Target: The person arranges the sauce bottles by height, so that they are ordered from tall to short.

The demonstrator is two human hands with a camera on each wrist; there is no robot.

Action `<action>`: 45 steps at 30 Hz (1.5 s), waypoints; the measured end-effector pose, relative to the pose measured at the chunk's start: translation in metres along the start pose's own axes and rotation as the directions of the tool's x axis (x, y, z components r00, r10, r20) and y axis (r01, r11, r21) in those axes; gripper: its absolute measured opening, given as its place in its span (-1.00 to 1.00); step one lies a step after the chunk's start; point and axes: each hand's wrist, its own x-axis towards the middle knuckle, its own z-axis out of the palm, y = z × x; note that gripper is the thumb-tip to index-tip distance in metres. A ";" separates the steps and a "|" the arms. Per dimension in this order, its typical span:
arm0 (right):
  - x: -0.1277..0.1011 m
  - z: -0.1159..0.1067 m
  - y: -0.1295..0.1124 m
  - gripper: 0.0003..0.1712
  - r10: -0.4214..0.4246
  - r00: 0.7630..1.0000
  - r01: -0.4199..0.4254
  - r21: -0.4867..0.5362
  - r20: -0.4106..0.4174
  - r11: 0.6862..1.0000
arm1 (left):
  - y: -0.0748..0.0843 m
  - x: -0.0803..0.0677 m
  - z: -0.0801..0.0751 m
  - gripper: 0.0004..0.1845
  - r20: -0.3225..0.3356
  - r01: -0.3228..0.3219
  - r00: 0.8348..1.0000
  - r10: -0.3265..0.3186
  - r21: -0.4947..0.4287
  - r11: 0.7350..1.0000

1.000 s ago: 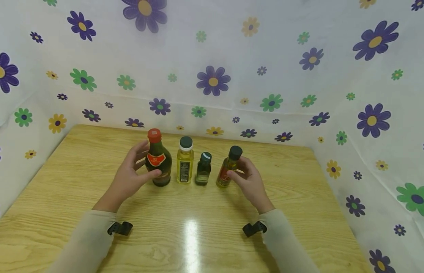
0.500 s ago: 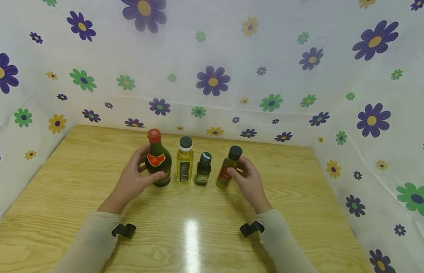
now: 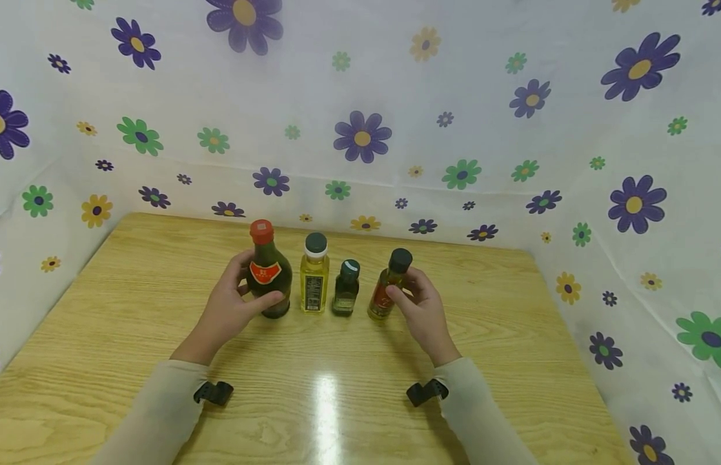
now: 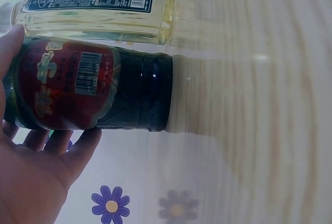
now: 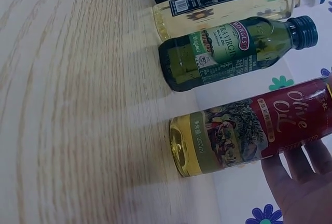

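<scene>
My left hand [image 3: 225, 311] holds a dark glass bottle [image 3: 266, 272] with a red cap, thumb across the front and fingers round the far left side. A barcode on its red label [image 4: 67, 81] shows in the left wrist view. On the right, my right hand [image 3: 425, 316] grips a small olive oil bottle [image 3: 381, 296] with a black cap; its red label reads "Olive Oil" in the right wrist view. Between the hands stand a square bottle of pale yellow oil [image 3: 315, 271] and a short dark green olive oil bottle [image 5: 220, 50], neither touched.
All the bottles stand in a row on a light wooden table [image 3: 360, 400]. A white cloth [image 3: 302, 84] printed with flowers hangs behind the table and along both sides. Black straps with small devices [image 3: 217, 392] sit at both wrists.
My left hand has come slightly to the right and closed round the dark bottle, its thumb further across the front. The right hand and the bottles look almost unmoved.
</scene>
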 end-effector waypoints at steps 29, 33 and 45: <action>0.001 0.002 -0.001 -0.60 -0.036 0.999 0.036 0.024 -0.006 0.999 | -0.002 0.000 -0.001 -0.02 0.019 0.014 1.000 -0.014 0.023 1.000; 0.001 0.002 0.000 -0.59 -0.034 0.999 0.035 0.019 -0.008 0.999 | -0.002 0.000 0.000 0.01 0.026 0.009 1.000 -0.010 0.034 0.999; -0.001 0.002 0.002 -0.58 -0.021 1.000 0.022 0.023 -0.013 0.999 | -0.002 0.000 0.003 0.05 0.035 0.010 0.999 -0.013 0.070 0.998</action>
